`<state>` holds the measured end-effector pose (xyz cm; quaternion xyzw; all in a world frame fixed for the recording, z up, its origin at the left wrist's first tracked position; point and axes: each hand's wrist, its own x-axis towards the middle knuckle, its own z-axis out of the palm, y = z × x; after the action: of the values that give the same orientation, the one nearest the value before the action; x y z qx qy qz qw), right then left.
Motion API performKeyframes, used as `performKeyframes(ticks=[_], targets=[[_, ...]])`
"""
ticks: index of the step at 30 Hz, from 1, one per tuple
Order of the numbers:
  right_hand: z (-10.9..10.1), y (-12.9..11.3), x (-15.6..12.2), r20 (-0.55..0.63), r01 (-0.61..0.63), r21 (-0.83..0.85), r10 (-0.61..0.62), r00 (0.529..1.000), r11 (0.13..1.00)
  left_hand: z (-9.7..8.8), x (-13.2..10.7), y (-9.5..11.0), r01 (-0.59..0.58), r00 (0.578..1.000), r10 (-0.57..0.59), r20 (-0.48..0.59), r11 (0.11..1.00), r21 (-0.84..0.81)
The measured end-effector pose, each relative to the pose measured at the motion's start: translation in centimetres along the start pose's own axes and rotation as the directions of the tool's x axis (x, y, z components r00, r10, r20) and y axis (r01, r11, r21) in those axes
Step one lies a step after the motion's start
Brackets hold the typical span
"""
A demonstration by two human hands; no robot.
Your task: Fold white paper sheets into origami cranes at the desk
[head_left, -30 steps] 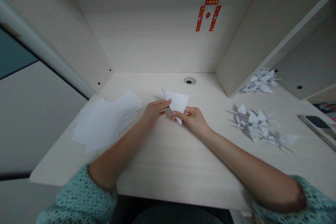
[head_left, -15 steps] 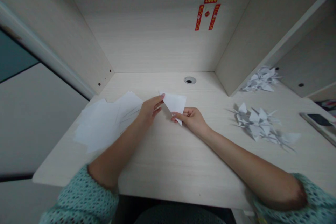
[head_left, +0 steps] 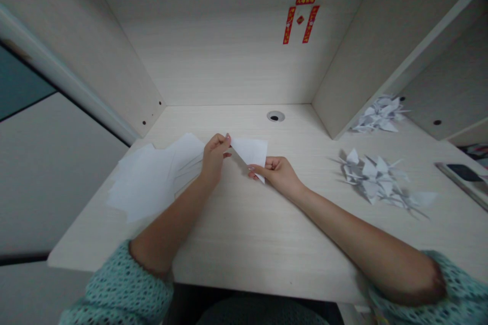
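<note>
2 hands: left hand (head_left: 214, 158) half curled, fingertips at the paper's top corner, can't tell if it's gripping; right hand (head_left: 277, 174) nearly closed, pinching the lower tip
folded paper triangle (head_left: 251, 155): 12 o'clock, between the hands
step: looks like an early fold
next: crease wants pressing flat
nearby: loose white sheets (head_left: 147, 183) at 10 o'clock, paper cranes (head_left: 371, 180) at 2 o'clock

A mint-green openwork knit sweater (head_left: 122, 292) has chunky, holey sleeves (head_left: 455, 289) ending in soft cuffs near the elbows. Beyond those cuffs, the left hand (head_left: 214, 160) and right hand (head_left: 275, 172) show short, pale-polished nails (head_left: 227, 137).
</note>
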<state>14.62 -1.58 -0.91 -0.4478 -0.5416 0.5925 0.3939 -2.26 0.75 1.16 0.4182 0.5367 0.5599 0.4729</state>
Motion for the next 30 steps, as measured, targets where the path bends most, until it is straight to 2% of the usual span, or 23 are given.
performKeyframes(ticks=[7, 17, 20, 26, 30], targets=[[0.1, 0.2, 0.1, -0.013, -0.004, 0.022, 0.004, 1.000, 1.000, 0.2, 0.1, -0.5, -0.049, 0.996, 0.055, -0.073, 0.996, 0.081], [-0.2, 0.7, 0.2, -0.008, 0.003, 0.014, -0.003, 1.000, 1.000, -0.4, 0.3, -0.6, -0.251, 0.952, 0.291, -0.097, 0.920, 0.299], [-0.2, 0.7, 0.2, 0.007, 0.010, 0.021, -0.010, 1.000, 1.000, -0.4, 0.3, -1.0, -0.272, 0.945, 0.310, -0.099, 0.919, 0.284], [-0.3, 0.8, 0.3, 0.040, 0.007, 0.035, -0.009, 0.999, 0.999, -0.2, 0.7, -2.1, -0.237, 0.966, 0.250, -0.074, 0.960, 0.149], [-0.3, 0.7, 0.2, 0.033, -0.015, 0.038, 0.013, 0.999, 0.999, -0.2, 0.6, -2.0, -0.267, 0.955, 0.281, -0.094, 0.954, 0.140]])
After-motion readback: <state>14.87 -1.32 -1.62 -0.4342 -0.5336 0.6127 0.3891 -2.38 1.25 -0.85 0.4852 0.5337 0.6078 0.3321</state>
